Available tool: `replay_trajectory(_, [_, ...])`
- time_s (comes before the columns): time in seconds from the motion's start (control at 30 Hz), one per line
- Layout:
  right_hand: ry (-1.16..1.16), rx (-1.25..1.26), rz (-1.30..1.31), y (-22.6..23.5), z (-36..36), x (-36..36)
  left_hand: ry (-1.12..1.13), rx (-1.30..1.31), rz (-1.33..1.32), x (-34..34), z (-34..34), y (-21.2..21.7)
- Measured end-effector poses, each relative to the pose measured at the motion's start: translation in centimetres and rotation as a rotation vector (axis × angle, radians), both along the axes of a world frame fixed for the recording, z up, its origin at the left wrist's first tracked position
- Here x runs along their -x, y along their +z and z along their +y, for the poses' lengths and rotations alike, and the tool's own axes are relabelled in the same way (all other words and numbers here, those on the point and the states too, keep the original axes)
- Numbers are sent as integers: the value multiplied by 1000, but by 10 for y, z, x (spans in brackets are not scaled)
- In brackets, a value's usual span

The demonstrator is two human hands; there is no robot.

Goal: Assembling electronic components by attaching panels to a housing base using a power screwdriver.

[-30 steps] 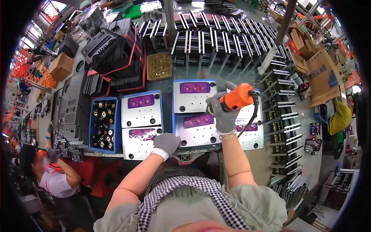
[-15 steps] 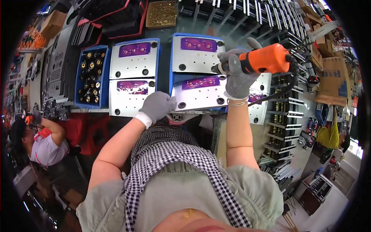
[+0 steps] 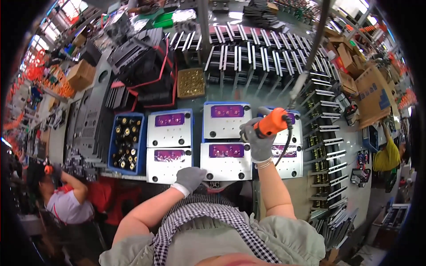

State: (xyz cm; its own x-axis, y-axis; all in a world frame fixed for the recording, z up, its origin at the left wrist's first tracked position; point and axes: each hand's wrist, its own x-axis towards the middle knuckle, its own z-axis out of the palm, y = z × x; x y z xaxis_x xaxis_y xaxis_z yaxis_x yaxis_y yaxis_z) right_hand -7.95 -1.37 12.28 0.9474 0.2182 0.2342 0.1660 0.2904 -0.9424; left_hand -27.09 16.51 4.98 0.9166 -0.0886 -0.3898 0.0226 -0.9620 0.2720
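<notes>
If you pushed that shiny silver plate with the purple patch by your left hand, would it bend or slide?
The silver metal plate with the purple patch looks flat and rigid, so it probably would not bend. Its smooth face suggests it could slide. The grey-gloved left hand rests at its near edge, likely steadying it.

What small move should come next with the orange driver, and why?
Probably lower the orange driver onto the nearest screw hole of the grey plate. The right hand holds it just above the plates, while the left hand already rests on the near edge, steadying them.
</notes>
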Motion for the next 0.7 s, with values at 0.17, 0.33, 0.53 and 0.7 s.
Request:
replay_trajectory(0.17, [139,-324,124,-4,-4,-4,911,952,371,-19,22,6])
replay_trajectory(0.33, [43,-96,-29,6,1,-1,892,1196,254,-39,14,14])
replay_trajectory(0.53, [156,-291,-16,24,19,8,962,1471,186,-55,-2,10])
replay_trajectory(0.7, [203,-416,-63,35,37,17,1046,1723,134,-59,8,6])
